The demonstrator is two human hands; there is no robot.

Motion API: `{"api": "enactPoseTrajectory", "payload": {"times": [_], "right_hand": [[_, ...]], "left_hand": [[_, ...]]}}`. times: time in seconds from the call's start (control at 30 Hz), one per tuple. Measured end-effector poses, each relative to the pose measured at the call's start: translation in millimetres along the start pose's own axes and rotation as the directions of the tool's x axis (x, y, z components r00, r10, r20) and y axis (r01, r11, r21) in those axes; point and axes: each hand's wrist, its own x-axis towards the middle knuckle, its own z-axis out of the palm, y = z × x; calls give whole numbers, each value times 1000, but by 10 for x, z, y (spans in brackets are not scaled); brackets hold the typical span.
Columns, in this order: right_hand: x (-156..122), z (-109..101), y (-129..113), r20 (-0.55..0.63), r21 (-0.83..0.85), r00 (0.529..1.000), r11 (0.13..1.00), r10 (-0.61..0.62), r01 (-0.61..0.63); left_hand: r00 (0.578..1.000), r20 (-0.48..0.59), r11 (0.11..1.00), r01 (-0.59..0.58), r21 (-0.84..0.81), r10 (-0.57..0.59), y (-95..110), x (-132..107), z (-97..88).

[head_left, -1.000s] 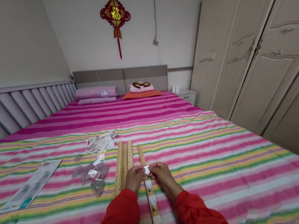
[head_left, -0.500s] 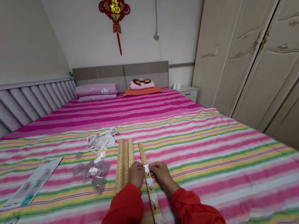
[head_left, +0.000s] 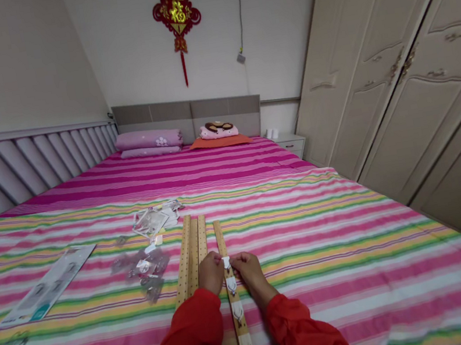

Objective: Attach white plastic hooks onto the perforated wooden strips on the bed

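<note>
A narrow wooden strip with holes [head_left: 220, 239] lies lengthwise on the striped bedspread in front of me. Three white hooks [head_left: 237, 310] sit on its near part. A further small white hook [head_left: 226, 262] is pinched between both hands on the strip. My left hand [head_left: 211, 273] is closed on the hook's left side and my right hand [head_left: 246, 268] is closed on its right side. Both arms wear red sleeves. Two more wooden strips [head_left: 192, 252] lie side by side just left of my left hand.
Clear plastic packets with small parts [head_left: 144, 268] and more packaging [head_left: 154, 218] lie left of the strips. A long printed card [head_left: 46, 286] lies further left. Pillows [head_left: 149, 141] are at the headboard; a cream wardrobe [head_left: 409, 78] lines the right side.
My hands and the hook have stayed at the same spot on the strip. The view dropped slightly, then rose a little.
</note>
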Motion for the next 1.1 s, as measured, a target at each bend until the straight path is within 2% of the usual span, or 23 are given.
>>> {"api": "enactPoseTrajectory", "payload": {"times": [0.33, 1.1], "right_hand": [[29, -17, 54, -4, 2, 1000, 1000, 6, -6], [77, -47, 69, 19, -72, 998, 995, 66, -65]], "left_hand": [[998, 8, 998, -55, 12, 55, -37, -24, 30], [1000, -6, 1000, 10, -17, -10, -84, 21, 51]]}}
